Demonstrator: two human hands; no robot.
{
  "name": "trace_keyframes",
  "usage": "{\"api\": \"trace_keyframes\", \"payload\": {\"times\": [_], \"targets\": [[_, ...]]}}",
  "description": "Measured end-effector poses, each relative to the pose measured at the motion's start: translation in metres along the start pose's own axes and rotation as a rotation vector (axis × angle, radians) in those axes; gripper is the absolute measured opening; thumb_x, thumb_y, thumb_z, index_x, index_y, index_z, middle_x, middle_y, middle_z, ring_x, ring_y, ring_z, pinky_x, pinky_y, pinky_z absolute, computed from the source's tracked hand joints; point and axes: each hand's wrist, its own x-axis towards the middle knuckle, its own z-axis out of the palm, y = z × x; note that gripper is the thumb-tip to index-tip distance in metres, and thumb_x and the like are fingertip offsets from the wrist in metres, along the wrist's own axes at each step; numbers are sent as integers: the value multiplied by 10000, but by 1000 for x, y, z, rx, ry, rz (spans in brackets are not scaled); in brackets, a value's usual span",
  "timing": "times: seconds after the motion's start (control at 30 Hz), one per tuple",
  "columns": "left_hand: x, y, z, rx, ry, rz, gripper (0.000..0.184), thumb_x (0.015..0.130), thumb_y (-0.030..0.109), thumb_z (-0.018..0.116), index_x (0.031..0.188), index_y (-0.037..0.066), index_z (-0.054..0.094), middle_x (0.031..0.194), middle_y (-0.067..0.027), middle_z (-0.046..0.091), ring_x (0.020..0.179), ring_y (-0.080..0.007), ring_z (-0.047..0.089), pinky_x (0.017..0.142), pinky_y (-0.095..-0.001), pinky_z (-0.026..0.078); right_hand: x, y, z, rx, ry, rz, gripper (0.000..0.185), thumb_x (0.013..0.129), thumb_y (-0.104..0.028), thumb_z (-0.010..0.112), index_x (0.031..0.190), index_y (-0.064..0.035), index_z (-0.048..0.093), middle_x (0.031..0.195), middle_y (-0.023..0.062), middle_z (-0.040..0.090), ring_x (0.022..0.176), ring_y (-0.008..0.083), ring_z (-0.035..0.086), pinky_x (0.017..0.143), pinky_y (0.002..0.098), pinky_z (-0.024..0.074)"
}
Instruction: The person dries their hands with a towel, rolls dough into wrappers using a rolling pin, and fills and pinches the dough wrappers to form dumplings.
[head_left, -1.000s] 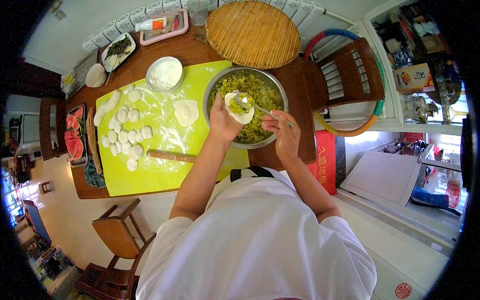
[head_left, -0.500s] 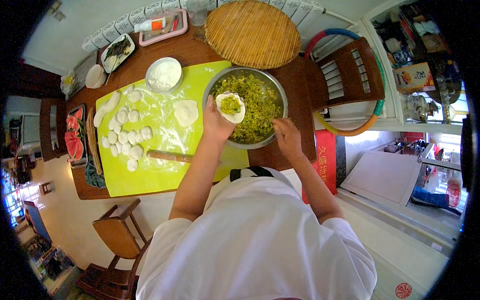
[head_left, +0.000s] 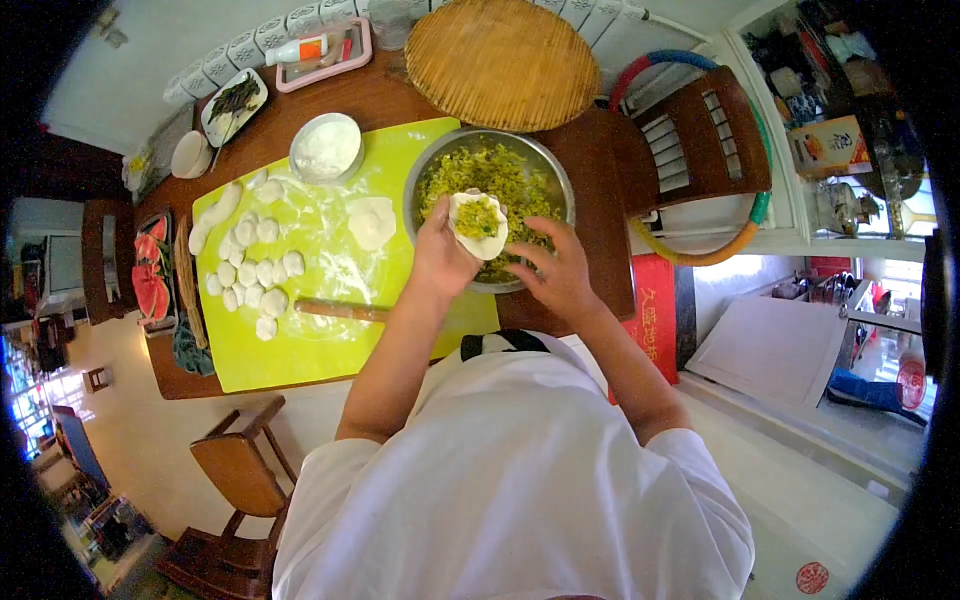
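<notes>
My left hand holds a round dough wrapper with yellow-green filling heaped in its middle. Just right of the wrapper is my right hand, its fingers apart and holding nothing. Both hands are over the near part of a steel bowl of chopped yellow-green filling. To the left, a flat dough wrapper lies on the green mat. A wooden rolling pin rests on the mat, partly behind my left forearm. No spoon can be made out.
Several dough pieces and a dough roll lie on the mat's left. A flour bowl stands at its back edge. Behind the steel bowl is a round woven tray. A wooden chair stands at the right.
The spoon has left my right hand, which first drew back from the wrapper and has now come near it with fingers spread. My left hand still holds the filled wrapper.
</notes>
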Motion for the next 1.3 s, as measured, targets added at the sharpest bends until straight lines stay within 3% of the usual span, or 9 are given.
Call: {"api": "trace_keyframes", "payload": {"times": [0.1, 0.33, 0.4, 0.5, 0.63, 0.7, 0.8, 1.03, 1.3], "targets": [[-2, -5, -5, -10, -28, -37, 359, 981, 326, 351, 1152, 59, 518, 1121, -120, 596, 1047, -274, 566, 936, -427, 441, 19, -7, -4, 12, -32, -100, 284, 672, -197, 753, 938, -150, 666, 1172, 87, 536, 1036, 301, 543, 868, 433, 442], [-9, -4, -4, 126, -39, -36, 303, 974, 261, 397, 1152, 48, 520, 1096, -101, 601, 987, -229, 595, 828, -373, 508, 31, -10, 0, 78, -20, -91, 221, 655, -159, 760, 857, -125, 678, 1151, 85, 545, 1046, 302, 531, 887, 414, 421], [-12, -7, 0, 363, 33, 42, 266, 966, 228, 428, 1144, 56, 527, 1042, -71, 603, 924, -182, 607, 756, -329, 530, 34, -14, 1, 186, 56, 54, 209, 644, -150, 767, 826, -111, 673, 1131, 89, 549, 1052, 300, 528, 885, 406, 425], [-13, -13, 3, 446, -7, 75, 248, 962, 221, 440, 1132, 68, 536, 1000, -60, 596, 885, -151, 606, 733, -306, 535, 40, -12, 5, 241, 122, 135, 209, 624, -149, 781, 794, -101, 668, 1109, 99, 550, 1060, 290, 529, 887, 395, 429], [-18, -14, 5, 384, -23, 24, 237, 916, 158, 530, 1138, 74, 524, 989, -44, 588, 891, -138, 592, 758, -296, 520, 45, -15, 3, 212, 162, 184, 199, 623, -135, 784, 778, -98, 664, 1088, 107, 551, 1064, 283, 529, 881, 388, 434], [-20, -15, -1, 664, -136, 125, 373, 824, -4, 607, 1170, 88, 503, 1033, -35, 584, 928, -141, 578, 807, -296, 504, 46, -12, 5, 216, 163, 195, 193, 625, -116, 783, 779, -99, 667, 1077, 107, 551, 1061, 283, 531, 886, 382, 434], [-20, -13, 1, 714, -169, 144, 482, 747, -89, 630, 1176, 84, 494, 1028, -20, 581, 934, -125, 568, 814, -271, 486, 47, -14, 5, 238, 174, 223, 193, 624, -103, 779, 780, -101, 667, 1071, 107, 553, 1056, 284, 533, 890, 381, 434], [-24, -12, 9, 861, -150, 193, 481, 744, -95, 588, 1182, 62, 465, 1022, -17, 549, 930, -100, 536, 808, -237, 445, 51, -17, 5, 285, 188, 268, 175, 636, -90, 759, 786, -94, 670, 1071, 97, 555, 1031, 284, 537, 898, 392, 426], [-27, -14, 17, 975, -100, 319, 554, 747, -58, 611, 1255, 36, 408, 1109, -74, 533, 1009, -162, 532, 874, -278, 443, 45, -10, 7, 193, 169, 94, 175, 654, -122, 736, 817, -101, 675, 983, 59, 595, 950, 269, 553, 817, 402, 417]]}}
